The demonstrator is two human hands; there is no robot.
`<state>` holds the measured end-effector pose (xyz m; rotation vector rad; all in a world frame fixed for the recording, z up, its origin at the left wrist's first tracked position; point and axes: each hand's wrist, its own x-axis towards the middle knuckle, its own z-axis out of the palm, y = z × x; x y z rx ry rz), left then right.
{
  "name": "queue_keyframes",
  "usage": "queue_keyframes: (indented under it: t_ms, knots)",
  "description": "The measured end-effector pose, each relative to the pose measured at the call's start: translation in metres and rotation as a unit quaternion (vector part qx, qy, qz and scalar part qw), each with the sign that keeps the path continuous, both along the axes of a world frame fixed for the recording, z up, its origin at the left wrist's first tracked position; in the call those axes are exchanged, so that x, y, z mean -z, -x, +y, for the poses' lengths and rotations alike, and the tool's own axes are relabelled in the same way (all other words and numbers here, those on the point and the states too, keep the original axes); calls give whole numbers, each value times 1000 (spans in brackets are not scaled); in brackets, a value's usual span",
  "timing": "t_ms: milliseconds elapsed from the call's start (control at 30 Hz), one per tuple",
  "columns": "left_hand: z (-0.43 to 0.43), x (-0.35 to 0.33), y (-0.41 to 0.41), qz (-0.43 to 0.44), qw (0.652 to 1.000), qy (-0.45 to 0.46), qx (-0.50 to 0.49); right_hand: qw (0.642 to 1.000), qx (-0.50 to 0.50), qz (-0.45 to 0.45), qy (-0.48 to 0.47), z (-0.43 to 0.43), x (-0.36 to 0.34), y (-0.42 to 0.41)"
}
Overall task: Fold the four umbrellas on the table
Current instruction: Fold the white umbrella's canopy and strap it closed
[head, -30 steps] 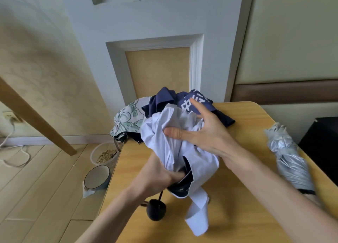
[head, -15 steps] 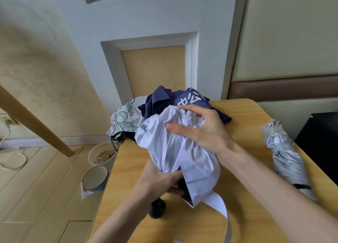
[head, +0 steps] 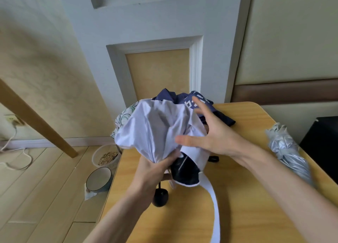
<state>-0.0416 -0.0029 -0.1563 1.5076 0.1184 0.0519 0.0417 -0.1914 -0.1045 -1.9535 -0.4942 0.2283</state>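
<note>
L hand [head: 151, 171] has fingers curled tight round the bunched lower part of the white umbrella [head: 151, 127], holding it upright over the table [head: 247, 197]. The canopy puffs out above the fist, crumpled, not wrapped. We see black lining at the open hem just right of the L hand. The white strap [head: 215, 211] hangs loose from there and trails over the tabletop toward us. Below the L hand the black handle [head: 160, 198] sticks out, knob end down.

R hand [head: 217, 138] is wide open, fingers & thumb spread, palm toward the canopy's right side (touching or just off it, we can't tell: it's blurred).

Beyond both hands, at the table's far edge, is a navy umbrella [head: 193, 100] w/ white lettering, in a loose heap. A floral umbrella [head: 124, 114] pokes out to its left, behind the white canopy. Well right of the R hand lies the silver umbrella [head: 289, 155], already rolled up. A small black loop [head: 213, 159] sits on the table under the R wrist.

On the floor left of the L hand are a dark bowl [head: 98, 178] and a clear tub [head: 106, 156] w/ grain-like stuff.
</note>
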Motion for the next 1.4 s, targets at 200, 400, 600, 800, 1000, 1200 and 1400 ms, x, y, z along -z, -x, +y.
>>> queue_keyframes:
  t_ms: [200, 400, 600, 800, 1000, 1200, 1400]
  knots:
    - [21, -6, -6, -4, 998, 61, 26, 988, 60, -101, -97, -6, 8, -12]
    - [20, -7, -12, 2, 997, 81, 0, 976, 83, -145, -138, -6, 9, -8]
    - [35, -5, -18, -33, 989, 113, -90, 991, 63, -85, -81, -22, 2, -15]
    - [45, -7, -20, -64, 987, 115, -90, 998, 6, -60, -12, -20, 14, -12]
    - [41, -9, -16, -51, 984, 152, -74, 982, 124, -116, -88, -3, 23, -10]
    - [38, -6, -20, -42, 974, 172, -139, 892, 254, -374, -17, 2, 29, 0]
    - [36, -5, -19, -44, 978, 131, -156, 909, 250, -316, -104, 9, 32, 8]
